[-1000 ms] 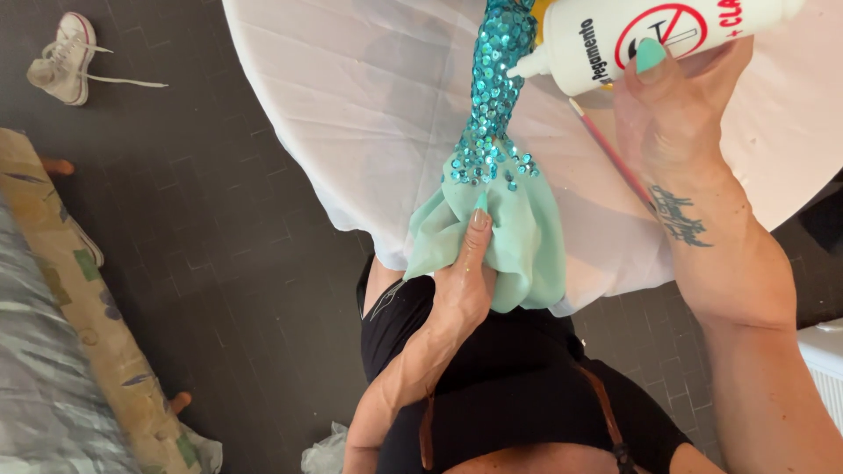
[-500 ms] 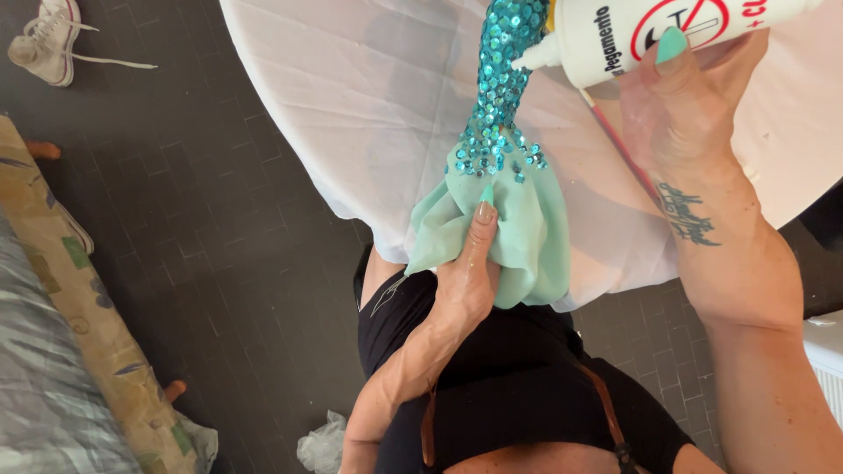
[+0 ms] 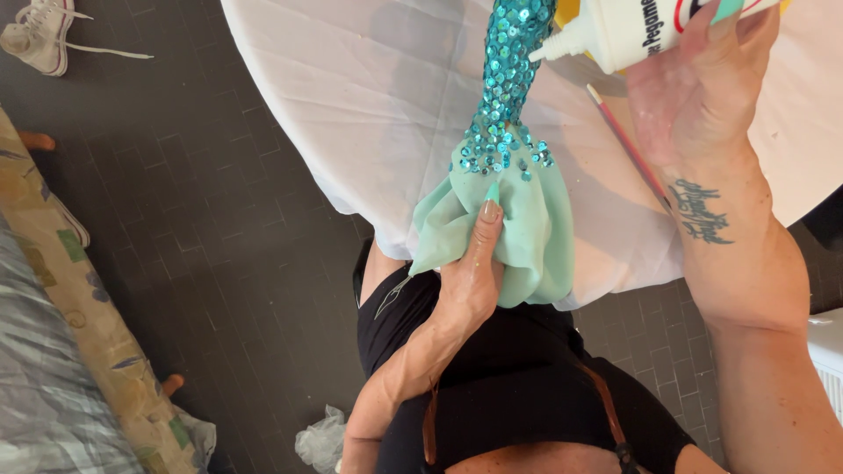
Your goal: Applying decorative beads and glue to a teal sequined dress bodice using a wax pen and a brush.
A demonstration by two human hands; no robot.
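A mint-green fabric piece [image 3: 536,228] hangs over the near edge of a table covered by a white cloth [image 3: 369,96]. Its upper part is covered with teal sequins [image 3: 507,79]. My left hand [image 3: 472,272] grips the green fabric from below, thumb pressed on its front. My right hand [image 3: 702,96] holds a white glue bottle [image 3: 632,26] on its side, the nozzle pointing left and almost touching the sequins. A thin red-handled brush [image 3: 628,145] lies on the cloth under my right hand.
A dark tiled floor [image 3: 219,219] lies to the left. A white sneaker [image 3: 39,39] sits at the top left. A patterned cushioned seat [image 3: 70,351] runs along the left edge. A crumpled plastic bag [image 3: 320,439] lies on the floor by my legs.
The view has shifted slightly, so the table and fabric sit a bit higher and further right. The bottle's nozzle stays by the sequins. Both hands keep their grip.
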